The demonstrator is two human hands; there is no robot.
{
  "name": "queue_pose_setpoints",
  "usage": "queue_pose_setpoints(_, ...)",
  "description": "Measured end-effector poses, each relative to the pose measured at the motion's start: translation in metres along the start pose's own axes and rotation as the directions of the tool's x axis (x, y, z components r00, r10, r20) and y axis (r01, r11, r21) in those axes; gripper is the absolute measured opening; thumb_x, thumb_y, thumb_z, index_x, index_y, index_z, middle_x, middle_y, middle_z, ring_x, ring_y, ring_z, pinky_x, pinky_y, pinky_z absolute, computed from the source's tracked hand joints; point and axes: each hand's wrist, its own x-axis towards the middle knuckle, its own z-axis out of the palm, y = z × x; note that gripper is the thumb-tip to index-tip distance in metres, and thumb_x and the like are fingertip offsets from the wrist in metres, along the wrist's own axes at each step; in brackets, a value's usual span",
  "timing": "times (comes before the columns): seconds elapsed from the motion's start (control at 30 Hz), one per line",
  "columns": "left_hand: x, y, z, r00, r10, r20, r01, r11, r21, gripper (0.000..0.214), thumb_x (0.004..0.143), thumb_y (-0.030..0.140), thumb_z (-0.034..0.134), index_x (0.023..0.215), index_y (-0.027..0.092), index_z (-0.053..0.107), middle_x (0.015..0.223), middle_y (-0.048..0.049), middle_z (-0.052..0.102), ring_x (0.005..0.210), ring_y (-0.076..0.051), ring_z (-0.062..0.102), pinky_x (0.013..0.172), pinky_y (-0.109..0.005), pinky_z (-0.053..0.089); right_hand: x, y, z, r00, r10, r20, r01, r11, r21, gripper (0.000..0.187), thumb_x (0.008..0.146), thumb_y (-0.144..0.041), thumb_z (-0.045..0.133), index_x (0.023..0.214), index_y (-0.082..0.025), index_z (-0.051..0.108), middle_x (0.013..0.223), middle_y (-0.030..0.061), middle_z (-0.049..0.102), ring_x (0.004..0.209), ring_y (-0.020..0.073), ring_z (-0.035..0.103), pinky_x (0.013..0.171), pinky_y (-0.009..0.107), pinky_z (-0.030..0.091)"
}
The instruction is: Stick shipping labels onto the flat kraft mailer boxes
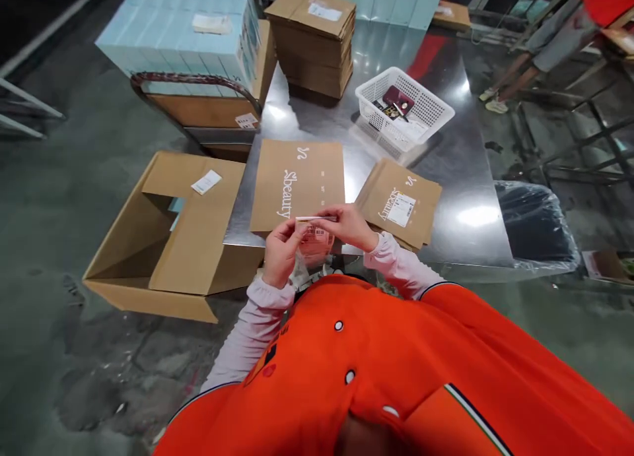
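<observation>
- A thin white slip [308,218] is showing nearly edge-on, appearing as a narrow, pale strip and running roughly level from side to side.
- It is staying off any surface, with the left hand [281,253] pinching its left end and the right hand [351,226] gripping farther right, the fingers partly covering it.
- A reddish piece [317,242] is appearing just below, bearing barcode-like print; whether it is joining the slip is unclear.

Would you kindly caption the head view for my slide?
Left hand and right hand hold a thin slip near brown cardboard.
</observation>
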Motion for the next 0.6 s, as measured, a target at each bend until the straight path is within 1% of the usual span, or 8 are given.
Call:
queue_pose_setpoints(0.07, -0.002, -0.007, 0.002, 0.998, 0.028, -0.047, -0.026, 0.998, 0.054, 0.032, 0.067, 0.045, 0.077, 0.074, 0.015, 0.068, 0.071, -0.0023, 0.067, 0.066, -0.014, 0.058, 0.065, -0.025, 0.047, 0.003, -0.004, 0.000, 1.000, -0.027, 0.002, 0.027, 0.998, -0.050, 0.028, 0.082, -0.040, 0.067, 0.093, -0.016, 0.076, 0.088, 0.0046, 0.074, 0.078, 0.0160, 0.067, 0.072, 0.025, 0.050)
queue_pose_setpoints(0.17, 0.000, -0.017, 0.004, 0.978, 0.084, -0.192, -0.061, 0.991, 0.123, 0.041, 0.069, 0.051, 0.074, 0.056, 0.017, 0.056, 0.053, 0.0030, 0.053, 0.052, -0.009, 0.045, 0.052, -0.022, 0.038, 0.000, -0.005, 0.007, 1.000, -0.012, 0.005, 0.012, 0.998, -0.056, 0.026, 0.083, -0.038, 0.067, 0.093, -0.015, 0.076, 0.084, 0.0042, 0.074, 0.073, 0.0147, 0.066, 0.067, 0.024, 0.049)
queue_pose_setpoints(0.23, 0.003, -0.023, 0.004, 0.969, 0.091, -0.229, -0.069, 0.992, 0.102, 0.043, 0.069, 0.052, 0.074, 0.055, 0.017, 0.053, 0.052, 0.0041, 0.051, 0.051, -0.008, 0.044, 0.052, -0.021, 0.037, 0.003, -0.002, 0.010, 1.000, 0.012, 0.010, -0.011, 0.999, -0.049, 0.026, 0.082, -0.038, 0.068, 0.089, -0.015, 0.077, 0.078, 0.0036, 0.073, 0.069, 0.0138, 0.064, 0.064, 0.023, 0.048)
queue_pose_setpoints(0.3, 0.008, -0.030, 0.001, 0.989, 0.007, -0.147, -0.001, 0.999, 0.038, 0.038, 0.066, 0.050, 0.078, 0.069, 0.016, 0.062, 0.063, 0.0017, 0.061, 0.058, -0.010, 0.052, 0.058, -0.022, 0.043, 0.016, 0.005, 0.012, 1.000, -0.011, 0.018, 0.013, 0.997, -0.078, 0.023, 0.081, -0.037, 0.070, 0.083, -0.016, 0.077, 0.080, 0.0038, 0.073, 0.072, 0.0139, 0.064, 0.067, 0.024, 0.048)
queue_pose_setpoints(0.37, 0.012, -0.039, -0.004, 0.987, -0.163, -0.014, 0.162, 0.987, -0.013, 0.044, 0.060, 0.048, 0.082, 0.086, 0.014, 0.068, 0.078, -0.0034, 0.069, 0.067, -0.015, 0.061, 0.065, -0.027, 0.049, 0.042, 0.017, 0.011, 0.999, -0.051, 0.008, 0.051, 0.988, -0.143, 0.020, 0.078, -0.036, 0.073, 0.078, -0.017, 0.076, 0.087, 0.0046, 0.071, 0.080, 0.0149, 0.064, 0.075, 0.026, 0.049)
queue_pose_setpoints(0.43, 0.014, -0.051, -0.011, 0.944, -0.325, 0.058, 0.328, 0.944, -0.044, 0.051, 0.055, 0.046, 0.085, 0.090, 0.013, 0.070, 0.086, -0.0079, 0.073, 0.072, -0.020, 0.065, 0.068, -0.032, 0.052, 0.076, 0.033, 0.011, 0.997, -0.053, -0.047, 0.041, 0.972, -0.231, 0.018, 0.075, -0.036, 0.076, 0.075, -0.017, 0.075, 0.098, 0.0057, 0.068, 0.090, 0.0169, 0.063, 0.085, 0.030, 0.049)
queue_pose_setpoints(0.5, 0.009, -0.067, -0.021, 0.903, -0.423, 0.077, 0.429, 0.899, -0.089, 0.051, 0.052, 0.045, 0.086, 0.089, 0.013, 0.071, 0.089, -0.0109, 0.074, 0.075, -0.024, 0.068, 0.070, -0.036, 0.054, 0.110, 0.049, 0.010, 0.994, 0.002, -0.105, -0.037, 0.944, -0.328, 0.019, 0.074, -0.035, 0.076, 0.077, -0.016, 0.075, 0.107, 0.0073, 0.063, 0.099, 0.0197, 0.060, 0.094, 0.035, 0.045)
queue_pose_setpoints(0.6, -0.013, -0.088, -0.038, 0.865, -0.488, 0.112, 0.499, 0.859, -0.114, 0.049, 0.055, 0.045, 0.086, 0.091, 0.015, 0.072, 0.095, -0.0138, 0.074, 0.081, -0.028, 0.070, 0.074, -0.041, 0.056, 0.146, 0.068, 0.012, 0.981, 0.115, -0.156, -0.175, 0.869, -0.463, 0.034, 0.076, -0.037, 0.073, 0.101, -0.014, 0.073, 0.122, 0.0116, 0.055, 0.115, 0.0266, 0.052, 0.103, 0.043, 0.038)
